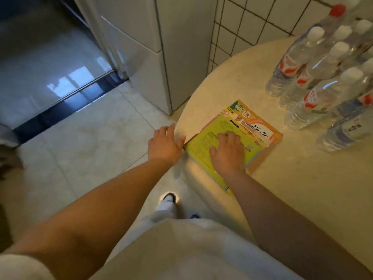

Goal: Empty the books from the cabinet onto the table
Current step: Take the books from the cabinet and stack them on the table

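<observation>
Already down on the round table (232, 81), at six o'clock from the water bottles (314, 77): two books (205, 142) under the flat, spread right hand (228, 152), left hand (164, 145) open at their edge, cabinet unseen, remainder untold.

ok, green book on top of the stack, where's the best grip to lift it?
Probably the green book at its left edge, from the table rim side: it lies flat on an orange book, and that edge is exposed beside the left hand. The right hand rests flat on its cover.
</observation>
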